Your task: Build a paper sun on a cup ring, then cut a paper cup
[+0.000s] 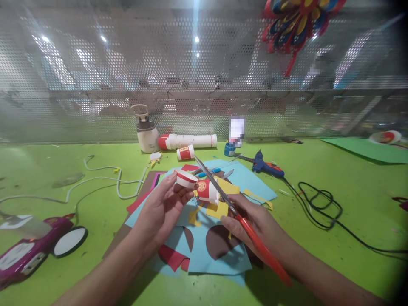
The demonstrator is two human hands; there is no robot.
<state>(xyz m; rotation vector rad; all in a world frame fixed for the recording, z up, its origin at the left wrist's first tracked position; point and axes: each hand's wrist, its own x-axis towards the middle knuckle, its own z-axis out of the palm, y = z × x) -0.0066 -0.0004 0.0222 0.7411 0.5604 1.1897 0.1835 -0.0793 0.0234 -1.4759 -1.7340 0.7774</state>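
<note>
My left hand [165,206] grips a short round piece cut from a paper cup [185,179], white with a red band, tilted in the fingers. In my right hand [247,221] is a pair of scissors [244,223] with red handles; the blades point up and to the left, beside the cup piece. Just beyond lies a red and white paper cup [207,190] on its side. Under both hands, light blue paper [219,263] with a round hole and yellow paper scraps [219,209] overlap. Blue-handled scissors [208,172] rest behind the cup.
A blue glue gun [267,165] with a black cord [321,204] lies right. At the back stand a spray bottle [147,134], a stack of cups [191,141], another paper cup [185,152] and a blue jar [229,148]. A purple device [32,255] sits left beside a white cable [117,182].
</note>
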